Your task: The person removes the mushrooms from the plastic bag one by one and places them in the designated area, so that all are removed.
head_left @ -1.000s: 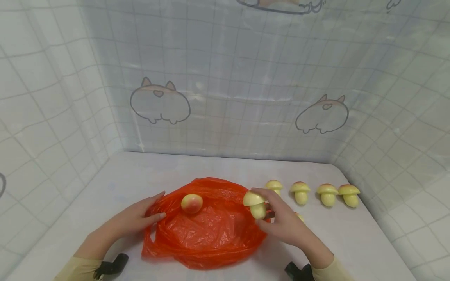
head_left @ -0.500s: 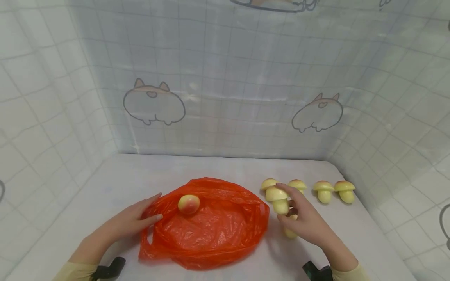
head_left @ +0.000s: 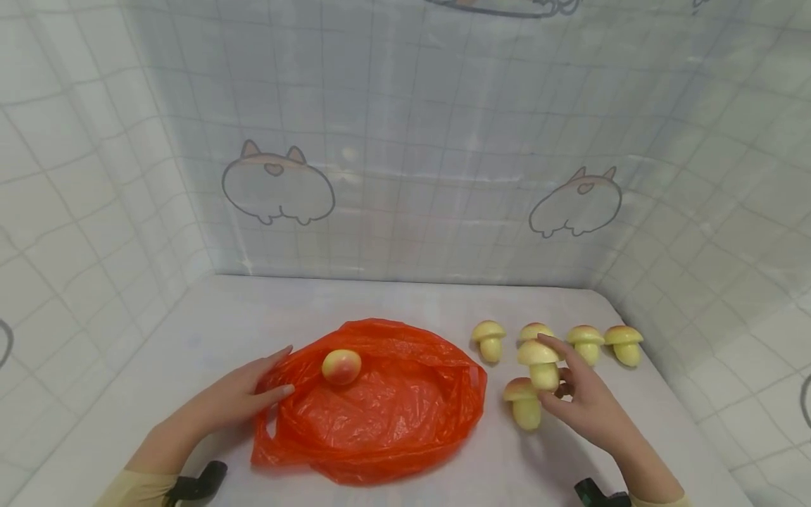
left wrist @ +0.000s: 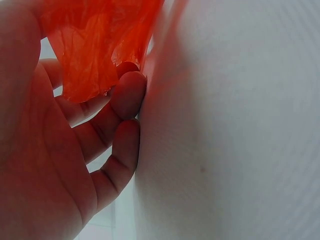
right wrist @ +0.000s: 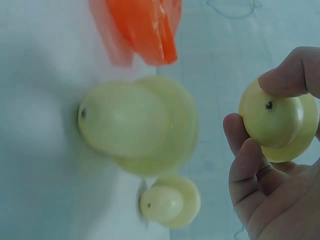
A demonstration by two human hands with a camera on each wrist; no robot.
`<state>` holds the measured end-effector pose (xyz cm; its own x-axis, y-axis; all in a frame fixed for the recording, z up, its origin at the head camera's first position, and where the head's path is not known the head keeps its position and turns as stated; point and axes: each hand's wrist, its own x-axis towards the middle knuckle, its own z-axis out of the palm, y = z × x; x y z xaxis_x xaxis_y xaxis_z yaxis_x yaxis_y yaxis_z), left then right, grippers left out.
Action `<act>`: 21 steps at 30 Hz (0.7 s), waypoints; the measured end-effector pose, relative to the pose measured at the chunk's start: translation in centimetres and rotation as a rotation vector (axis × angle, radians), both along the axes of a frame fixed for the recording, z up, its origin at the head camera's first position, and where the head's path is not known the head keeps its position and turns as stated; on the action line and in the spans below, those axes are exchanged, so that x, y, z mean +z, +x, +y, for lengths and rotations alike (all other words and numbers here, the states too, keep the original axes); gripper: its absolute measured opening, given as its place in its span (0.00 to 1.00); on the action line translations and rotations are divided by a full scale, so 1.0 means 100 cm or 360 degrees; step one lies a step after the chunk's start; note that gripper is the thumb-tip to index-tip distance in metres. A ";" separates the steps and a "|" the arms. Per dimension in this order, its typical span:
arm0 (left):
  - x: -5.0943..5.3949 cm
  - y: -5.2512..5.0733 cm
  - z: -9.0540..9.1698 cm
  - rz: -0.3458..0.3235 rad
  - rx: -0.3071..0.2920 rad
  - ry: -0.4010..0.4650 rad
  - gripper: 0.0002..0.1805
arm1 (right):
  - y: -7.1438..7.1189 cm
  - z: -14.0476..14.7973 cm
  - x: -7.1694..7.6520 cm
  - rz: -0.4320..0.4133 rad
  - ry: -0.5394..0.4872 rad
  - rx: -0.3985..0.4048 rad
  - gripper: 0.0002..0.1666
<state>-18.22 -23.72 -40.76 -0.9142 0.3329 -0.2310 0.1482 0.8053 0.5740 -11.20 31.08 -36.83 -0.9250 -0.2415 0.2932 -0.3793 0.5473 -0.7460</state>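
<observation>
My right hand (head_left: 586, 401) pinches a yellow toy mushroom (head_left: 540, 362) by thumb and fingers, raised above the table to the right of the bag. In the right wrist view the base of that mushroom's stem (right wrist: 272, 117) faces the camera. Another mushroom (head_left: 524, 408) rests just left of and below the held one. My left hand (head_left: 243, 391) holds the left rim of a red plastic bag (head_left: 380, 415), thumb inside and fingers behind the film. On the bag, towards its back left, lies a round yellow thing with a red patch (head_left: 341, 367); its underside is hidden.
Behind the right hand, several more mushrooms stand in a row, from a left one (head_left: 488, 341) to a far right one (head_left: 624, 345). The white table (head_left: 317, 299) ends at a grid-patterned curtain (head_left: 405, 211) behind and at both sides.
The right hand has moved right with its mushroom, from over the bag's right rim to beside the row of mushrooms. The left hand stays at the bag.
</observation>
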 end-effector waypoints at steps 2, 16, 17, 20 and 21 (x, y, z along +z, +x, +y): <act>-0.001 -0.001 0.000 -0.0007 0.0002 0.0001 0.49 | 0.001 0.005 -0.002 -0.0018 0.0003 -0.0028 0.51; -0.002 -0.001 0.000 -0.0021 0.0019 -0.0002 0.49 | 0.004 0.033 -0.010 -0.0088 0.0114 -0.0199 0.51; -0.002 -0.001 0.000 -0.0025 0.0020 -0.0002 0.49 | 0.005 0.035 -0.010 -0.0088 0.0122 -0.0208 0.51; -0.002 -0.001 0.000 -0.0024 0.0021 0.0000 0.49 | 0.007 0.040 -0.013 -0.0097 0.0121 -0.0230 0.50; -0.001 -0.002 -0.001 -0.0018 0.0019 -0.0001 0.49 | 0.008 0.042 -0.014 -0.0097 0.0124 -0.0242 0.50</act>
